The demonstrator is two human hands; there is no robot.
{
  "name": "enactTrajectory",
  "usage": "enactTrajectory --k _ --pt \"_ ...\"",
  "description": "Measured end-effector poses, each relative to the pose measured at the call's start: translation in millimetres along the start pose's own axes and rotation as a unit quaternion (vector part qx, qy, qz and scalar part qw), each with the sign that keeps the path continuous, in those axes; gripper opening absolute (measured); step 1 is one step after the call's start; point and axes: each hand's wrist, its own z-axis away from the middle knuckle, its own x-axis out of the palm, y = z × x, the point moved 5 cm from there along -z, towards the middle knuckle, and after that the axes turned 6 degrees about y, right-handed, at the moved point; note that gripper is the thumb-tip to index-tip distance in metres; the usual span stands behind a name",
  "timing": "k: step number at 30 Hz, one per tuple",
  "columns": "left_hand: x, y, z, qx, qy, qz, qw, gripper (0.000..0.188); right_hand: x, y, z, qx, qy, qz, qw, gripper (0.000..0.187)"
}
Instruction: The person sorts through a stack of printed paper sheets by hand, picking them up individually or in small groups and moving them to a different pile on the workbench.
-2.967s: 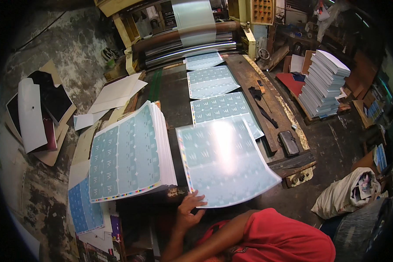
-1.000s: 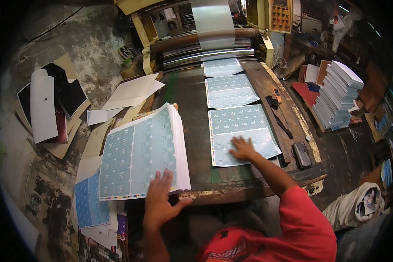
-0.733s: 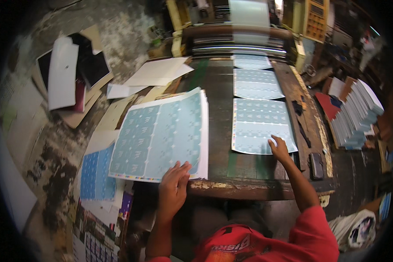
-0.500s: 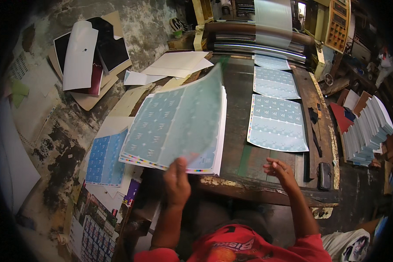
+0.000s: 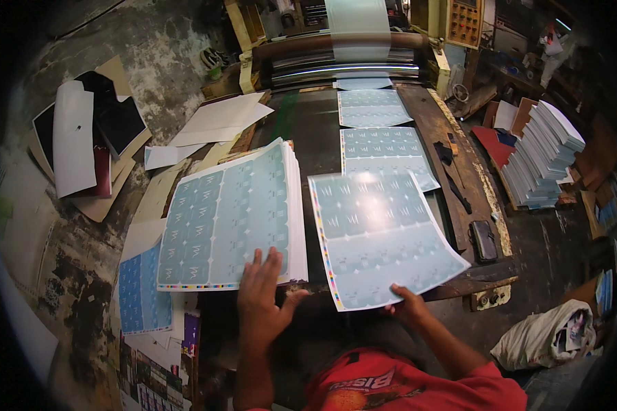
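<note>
My right hand (image 5: 408, 306) pinches the near edge of a light blue printed sheet (image 5: 384, 264), which is raised over the front of the dark conveyor bed and bends a little. A tall stack of matching printed sheets (image 5: 247, 212) stands to its left. My left hand (image 5: 262, 294) lies open against the stack's near edge, fingers stretched over the top sheet and thumb out. Beyond the held sheet, another printed sheet (image 5: 385, 147) lies on the bed, partly covered by it. A further printed sheet (image 5: 373, 107) lies behind that one, nearer the rollers.
Machine rollers (image 5: 349, 70) span the far end, with a control panel (image 5: 465, 22) at upper right. A dark oblong case (image 5: 483, 241) rests on the bed's right edge. Stacked paper bundles (image 5: 545, 157) stand at right. Bluer printed sheets (image 5: 144, 291) lie left of the stack.
My right hand, empty before, now holds a sheet lifted from the bed's front. The sheet at my left hand now lies flat on the stack. The whole view has shifted right.
</note>
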Motion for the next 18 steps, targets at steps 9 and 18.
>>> enactTrajectory --k 9,18 --pt "7 -25 15 -0.036 0.085 -0.011 0.996 0.032 -25 52 15 0.055 0.034 -0.047 0.997 0.044" --pt "17 -28 8 -0.150 0.139 0.058 0.977 0.020 -8 -17 -57 0.012 0.019 -0.077 0.997 0.048"
